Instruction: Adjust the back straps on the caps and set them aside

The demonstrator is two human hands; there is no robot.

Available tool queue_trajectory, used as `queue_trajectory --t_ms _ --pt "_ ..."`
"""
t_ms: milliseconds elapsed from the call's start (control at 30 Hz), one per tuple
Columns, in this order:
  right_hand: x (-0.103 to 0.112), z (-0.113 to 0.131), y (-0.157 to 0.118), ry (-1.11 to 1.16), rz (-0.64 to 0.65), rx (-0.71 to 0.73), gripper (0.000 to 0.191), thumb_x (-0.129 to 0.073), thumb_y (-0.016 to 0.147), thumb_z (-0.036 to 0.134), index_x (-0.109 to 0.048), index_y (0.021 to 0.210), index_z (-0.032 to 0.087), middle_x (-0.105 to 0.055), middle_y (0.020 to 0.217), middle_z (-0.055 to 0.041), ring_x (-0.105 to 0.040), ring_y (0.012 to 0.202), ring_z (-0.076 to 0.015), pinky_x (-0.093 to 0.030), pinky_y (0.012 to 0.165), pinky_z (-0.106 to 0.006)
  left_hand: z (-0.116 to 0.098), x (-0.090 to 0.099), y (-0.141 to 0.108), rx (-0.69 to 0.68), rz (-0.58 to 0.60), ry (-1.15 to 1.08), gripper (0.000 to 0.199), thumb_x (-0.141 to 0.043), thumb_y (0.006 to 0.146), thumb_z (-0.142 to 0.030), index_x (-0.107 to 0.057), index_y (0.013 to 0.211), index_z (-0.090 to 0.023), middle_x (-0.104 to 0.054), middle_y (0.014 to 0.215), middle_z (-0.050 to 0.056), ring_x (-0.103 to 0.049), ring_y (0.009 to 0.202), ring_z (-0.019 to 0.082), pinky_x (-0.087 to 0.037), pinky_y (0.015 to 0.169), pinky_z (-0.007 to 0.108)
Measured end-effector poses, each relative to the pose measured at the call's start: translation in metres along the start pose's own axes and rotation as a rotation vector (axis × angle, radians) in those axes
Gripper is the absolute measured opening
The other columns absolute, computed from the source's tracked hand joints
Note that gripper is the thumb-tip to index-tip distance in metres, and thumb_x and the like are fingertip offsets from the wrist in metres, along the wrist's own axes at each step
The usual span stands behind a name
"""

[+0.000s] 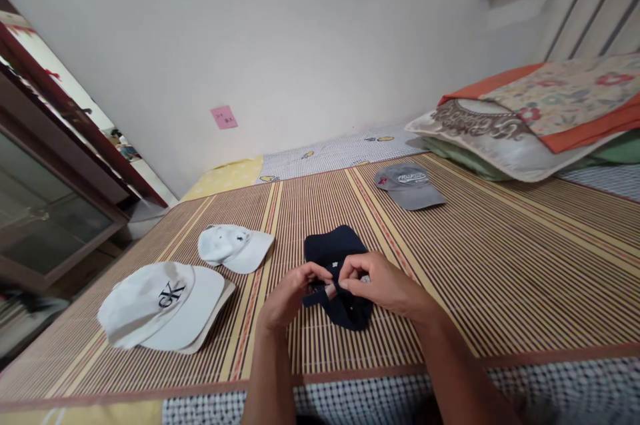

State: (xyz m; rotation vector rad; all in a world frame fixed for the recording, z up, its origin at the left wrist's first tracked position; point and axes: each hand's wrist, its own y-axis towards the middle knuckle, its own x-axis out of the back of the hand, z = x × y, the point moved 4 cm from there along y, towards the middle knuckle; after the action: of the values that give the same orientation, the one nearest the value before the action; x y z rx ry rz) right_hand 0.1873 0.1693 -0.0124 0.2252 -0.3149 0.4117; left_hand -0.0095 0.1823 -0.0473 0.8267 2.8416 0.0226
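Note:
A navy baseball cap lies on the striped mat with its brim pointing away from me and its inside partly showing. My left hand is closed at the cap's back strap, thumb and fingers pinching near its buckle end. From the right, my right hand pinches the same strap, fingertips close to the left ones. The fingers hide part of the strap and the cap's opening. Left of the hands sit a small white cap and a larger white cap with black letters, a second brim showing under it.
A grey cap rests farther back on the bamboo mat. Pillows with an orange and floral cover are piled at the right. A white wall with a pink note stands behind, and a glass-doored cabinet at the left.

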Motion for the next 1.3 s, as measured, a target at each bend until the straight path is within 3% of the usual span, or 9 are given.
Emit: queue_trajectory --t_ms 133,300,400,600,667,900,1067,1167,1300 --pt "0.0 0.001 0.0 -0.008 0.004 -0.019 0.012 -0.062 0.085 0.017 -0.072 0.077 0.019 -0.068 0.074 -0.0007 -0.058 0.068 -0.0145 -0.041 0.061 -0.027 -0.003 0.002 -0.005 0.005 0.029 0.113 0.046 -0.078 0.083 -0.058 -0.078 0.109 -0.02 -0.071 0.098 0.007 -0.061 0.09 0.022 -0.044 0.084 0.032" --pt "0.002 0.004 -0.001 0.008 0.0 -0.017 0.012 -0.063 0.084 0.015 -0.069 0.075 0.019 -0.064 0.07 0.0011 -0.055 0.065 -0.0133 -0.04 0.06 -0.026 -0.011 0.003 -0.008 -0.075 0.009 0.141 0.065 -0.063 0.085 -0.076 -0.075 0.116 -0.02 -0.07 0.118 0.013 -0.061 0.109 0.03 -0.046 0.091 0.038" --pt "0.003 0.006 -0.002 -0.002 0.021 -0.028 0.011 -0.063 0.083 0.015 -0.069 0.074 0.019 -0.063 0.068 0.0019 -0.054 0.064 -0.013 -0.039 0.059 -0.026 -0.016 0.003 -0.009 -0.043 0.025 0.167 0.059 -0.079 0.078 -0.066 -0.074 0.118 -0.023 -0.069 0.124 0.011 -0.058 0.118 0.032 -0.044 0.097 0.038" --pt "0.005 0.005 -0.003 0.008 0.042 -0.034 0.009 -0.066 0.084 0.021 -0.071 0.076 0.019 -0.067 0.072 0.0005 -0.06 0.068 -0.0151 -0.043 0.063 -0.028 -0.009 0.006 -0.007 0.159 -0.022 0.283 0.03 -0.085 0.078 -0.042 -0.078 0.095 -0.02 -0.072 0.099 0.005 -0.061 0.094 0.022 -0.041 0.086 0.033" --pt "0.01 0.003 -0.004 0.013 0.039 -0.038 0.007 -0.07 0.083 0.025 -0.075 0.085 0.019 -0.072 0.081 -0.0017 -0.066 0.077 -0.0179 -0.048 0.07 -0.03 -0.007 0.008 -0.006 0.149 -0.044 0.265 0.027 -0.085 0.078 -0.042 -0.077 0.088 -0.018 -0.071 0.089 0.003 -0.059 0.086 0.02 -0.041 0.083 0.032" --pt "0.024 -0.02 -0.014 -0.129 0.111 -0.136 0.043 -0.089 0.069 0.032 -0.08 0.111 0.027 -0.076 0.116 -0.006 -0.066 0.11 -0.0295 -0.049 0.095 -0.04 -0.006 0.014 -0.008 0.089 -0.12 0.213 0.026 -0.085 0.078 -0.041 -0.072 0.08 -0.018 -0.07 0.084 0.002 -0.058 0.082 0.019 -0.041 0.083 0.032" --pt "0.017 -0.026 -0.012 -0.136 0.165 -0.054 0.001 -0.078 0.076 0.022 -0.077 0.076 0.022 -0.073 0.084 -0.0019 -0.066 0.086 -0.0231 -0.048 0.078 -0.032 -0.004 0.02 -0.009 0.051 -0.142 0.245 0.025 -0.08 0.084 -0.041 -0.071 0.085 -0.019 -0.066 0.084 0.001 -0.055 0.082 0.018 -0.039 0.08 0.03" --pt "0.018 -0.028 -0.011 -0.091 0.181 -0.076 0.012 -0.078 0.077 0.026 -0.07 0.07 0.02 -0.064 0.073 0.0014 -0.059 0.073 -0.018 -0.041 0.065 -0.028 -0.004 0.023 -0.009 0.046 -0.158 0.269 0.024 -0.078 0.086 -0.042 -0.071 0.086 -0.018 -0.065 0.085 0.001 -0.054 0.083 0.018 -0.039 0.079 0.03" --pt "0.022 -0.035 -0.01 -0.108 0.126 -0.148 0.043 -0.067 0.09 0.05 -0.049 0.062 0.022 -0.041 0.063 0.0057 -0.039 0.061 -0.0134 -0.027 0.057 -0.029 -0.003 0.025 -0.009 0.045 -0.17 0.263 0.025 -0.078 0.086 -0.041 -0.069 0.085 -0.018 -0.064 0.084 0.001 -0.053 0.081 0.018 -0.038 0.078 0.03"
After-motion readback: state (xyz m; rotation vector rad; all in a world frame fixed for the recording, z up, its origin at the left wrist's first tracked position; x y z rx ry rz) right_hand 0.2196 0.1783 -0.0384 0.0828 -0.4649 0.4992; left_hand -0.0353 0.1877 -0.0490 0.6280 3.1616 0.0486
